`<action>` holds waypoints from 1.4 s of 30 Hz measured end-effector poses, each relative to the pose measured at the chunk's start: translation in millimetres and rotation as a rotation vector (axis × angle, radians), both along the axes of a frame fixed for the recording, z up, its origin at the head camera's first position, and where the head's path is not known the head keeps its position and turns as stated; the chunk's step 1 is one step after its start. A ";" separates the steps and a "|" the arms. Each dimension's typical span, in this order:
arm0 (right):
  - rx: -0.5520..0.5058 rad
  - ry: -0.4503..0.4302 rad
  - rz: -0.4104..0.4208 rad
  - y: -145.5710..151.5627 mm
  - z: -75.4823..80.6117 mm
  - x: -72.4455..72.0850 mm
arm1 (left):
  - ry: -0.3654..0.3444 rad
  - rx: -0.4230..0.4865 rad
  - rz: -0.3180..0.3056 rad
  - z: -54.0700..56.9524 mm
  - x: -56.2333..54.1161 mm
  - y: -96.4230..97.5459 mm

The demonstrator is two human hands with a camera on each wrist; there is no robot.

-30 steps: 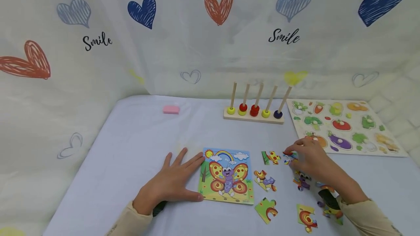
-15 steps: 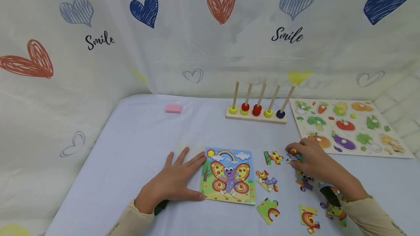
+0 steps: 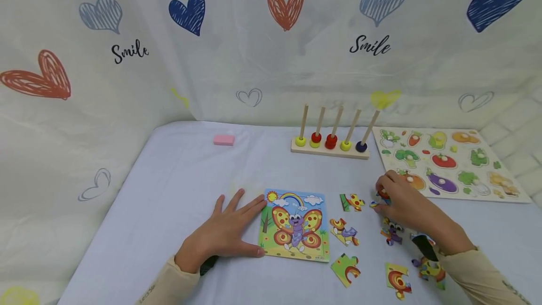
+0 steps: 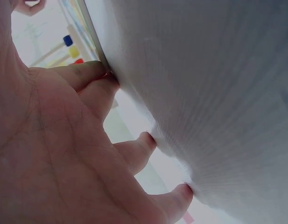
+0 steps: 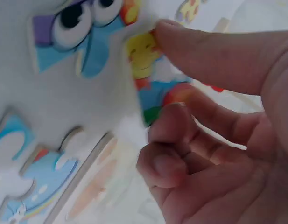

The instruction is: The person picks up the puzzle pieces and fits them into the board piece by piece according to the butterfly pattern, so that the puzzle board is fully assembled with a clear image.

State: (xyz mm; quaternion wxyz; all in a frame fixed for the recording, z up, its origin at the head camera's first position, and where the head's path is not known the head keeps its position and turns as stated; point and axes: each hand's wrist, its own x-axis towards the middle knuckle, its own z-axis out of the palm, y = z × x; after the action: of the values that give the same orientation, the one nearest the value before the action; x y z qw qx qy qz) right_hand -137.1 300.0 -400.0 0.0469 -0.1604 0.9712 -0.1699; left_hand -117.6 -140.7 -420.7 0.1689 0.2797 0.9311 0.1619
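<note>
My left hand (image 3: pixel 222 232) lies spread on the white cloth, its index finger and thumb at the left edge of the butterfly picture board (image 3: pixel 295 225). In the left wrist view, the fingertips of the left hand (image 4: pixel 73 126) press the cloth and the board's edge. Right of the board, my right hand (image 3: pixel 408 206) pinches a jigsaw piece (image 5: pixel 146 70) with a yellow sun face between thumb and fingers. Other loose pieces lie around it: a green-and-yellow piece (image 3: pixel 351 202), a purple-and-yellow piece (image 3: pixel 344 232), a green piece (image 3: pixel 346 268), an orange-spiral piece (image 3: pixel 397 280) and an eyed piece (image 3: pixel 392 232).
Behind stands a wooden peg stacker (image 3: pixel 330 148) with coloured beads. A vegetable knob puzzle (image 3: pixel 449 164) lies at the back right, close beyond the right hand. A pink block (image 3: pixel 223 140) sits near the back edge. More pieces (image 3: pixel 431 269) lie partly under the right forearm.
My right hand has shifted slightly and tilted, turning the pinched jigsaw piece in its fingers. The left hand stays in place on the board's edge.
</note>
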 end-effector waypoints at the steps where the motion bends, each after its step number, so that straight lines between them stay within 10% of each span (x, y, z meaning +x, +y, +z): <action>1: -0.009 -0.019 -0.011 0.4 1.3 -0.2 | -0.002 0.002 0.000 0.2 -0.1 -0.1; 19: -0.319 -0.079 -0.006 2.5 10.7 3.2 | -0.012 0.004 0.013 -1.1 0.7 -2.1; 42: -0.400 -0.133 -0.088 -30.7 4.3 2.6 | -0.014 0.007 -0.004 1.6 0.5 1.2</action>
State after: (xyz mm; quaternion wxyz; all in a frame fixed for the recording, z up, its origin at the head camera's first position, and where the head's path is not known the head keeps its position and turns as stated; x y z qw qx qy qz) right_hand -134.6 269.2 -395.7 0.0706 -0.1122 0.9190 -0.3712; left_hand -117.1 -139.6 -419.1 0.1746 0.2808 0.9289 0.1668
